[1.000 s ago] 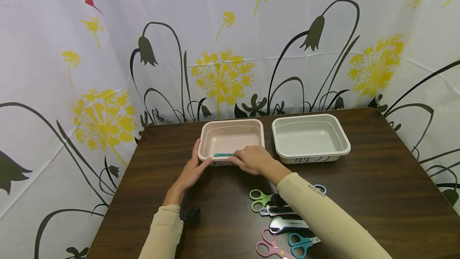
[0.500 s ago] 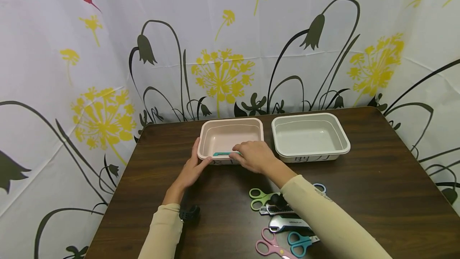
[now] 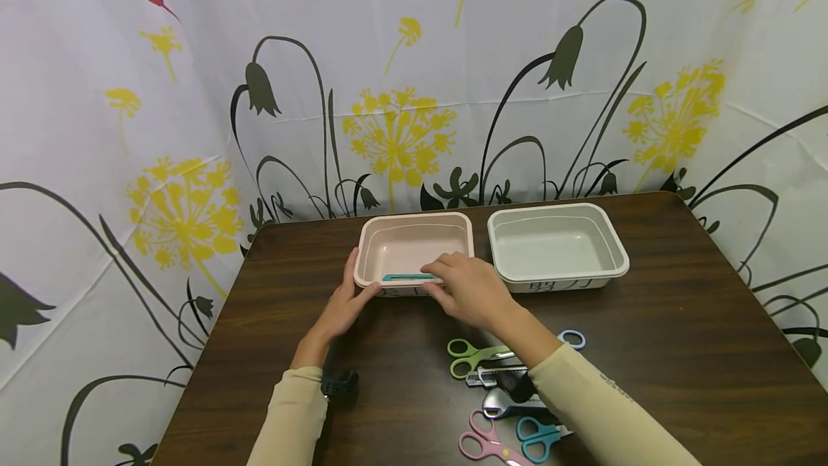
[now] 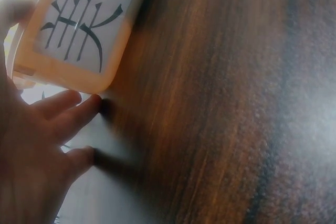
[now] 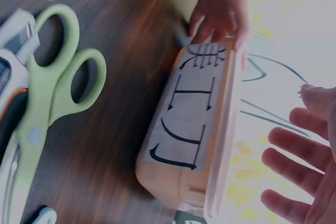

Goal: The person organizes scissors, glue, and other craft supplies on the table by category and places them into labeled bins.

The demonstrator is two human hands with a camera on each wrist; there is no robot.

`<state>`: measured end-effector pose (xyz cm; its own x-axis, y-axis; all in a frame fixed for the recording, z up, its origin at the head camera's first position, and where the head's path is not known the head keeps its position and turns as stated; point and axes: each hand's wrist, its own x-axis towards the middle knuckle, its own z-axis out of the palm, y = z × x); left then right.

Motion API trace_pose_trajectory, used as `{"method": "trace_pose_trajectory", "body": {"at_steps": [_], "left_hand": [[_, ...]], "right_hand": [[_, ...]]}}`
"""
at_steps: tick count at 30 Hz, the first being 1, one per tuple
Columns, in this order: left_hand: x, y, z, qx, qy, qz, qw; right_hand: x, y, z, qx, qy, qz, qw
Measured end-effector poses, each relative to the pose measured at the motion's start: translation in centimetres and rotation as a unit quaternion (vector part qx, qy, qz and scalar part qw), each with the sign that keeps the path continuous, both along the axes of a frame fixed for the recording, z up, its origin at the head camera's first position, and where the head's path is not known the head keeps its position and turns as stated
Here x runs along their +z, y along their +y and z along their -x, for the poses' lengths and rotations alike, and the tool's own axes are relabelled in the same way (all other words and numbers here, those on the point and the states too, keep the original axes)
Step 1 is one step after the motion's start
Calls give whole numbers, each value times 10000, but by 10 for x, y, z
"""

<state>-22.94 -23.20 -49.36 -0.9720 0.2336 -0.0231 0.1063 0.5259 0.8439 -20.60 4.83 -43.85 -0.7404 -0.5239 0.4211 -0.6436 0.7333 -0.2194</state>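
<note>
My left hand [image 3: 339, 311] grips the near left corner of a pink plastic bin [image 3: 415, 216], thumb at the front rim and fingers along the end wall. In the left wrist view those fingers [image 4: 63, 111] touch the bin's end, beside a label with black characters [image 4: 79, 22]. Inside the bin, along its front wall, lies a slim teal utility knife [image 3: 402, 277]. My right hand [image 3: 472, 290] hovers over the bin's front right part, overlapping the knife's right end. Its fingers [image 5: 299, 148] are spread apart and hold nothing in the right wrist view.
A pale grey-white bin [image 3: 550, 212] stands to the right. Nearer me on the dark wooden table [image 3: 698, 322] lie green scissors [image 3: 461, 359], pink scissors [image 3: 481, 443], teal scissors [image 3: 535, 439], a silver utility knife [image 3: 497, 405] and other cutters, partly behind my right arm. A flowered curtain hangs behind.
My right hand has let go of the teal utility knife, which now lies in the pink bin, and has drawn slightly right with its fingers opening. The left hand stays at the bin.
</note>
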Motion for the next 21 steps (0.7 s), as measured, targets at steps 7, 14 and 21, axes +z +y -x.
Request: {"method": "trace_pose_trajectory", "body": {"at_steps": [7,14,21], "left_hand": [[-23,-6,8,124,244,127,9995],[-26,-8,8,119,270,77,9995],[-27,-7,9,140,334,103,9993]], "right_hand": [[-2,25,-29,165,185,364,9990],[-14,50,-64,-79,-457,364,9983],[-30,76,-94,-414,-1162,233,9921]]}}
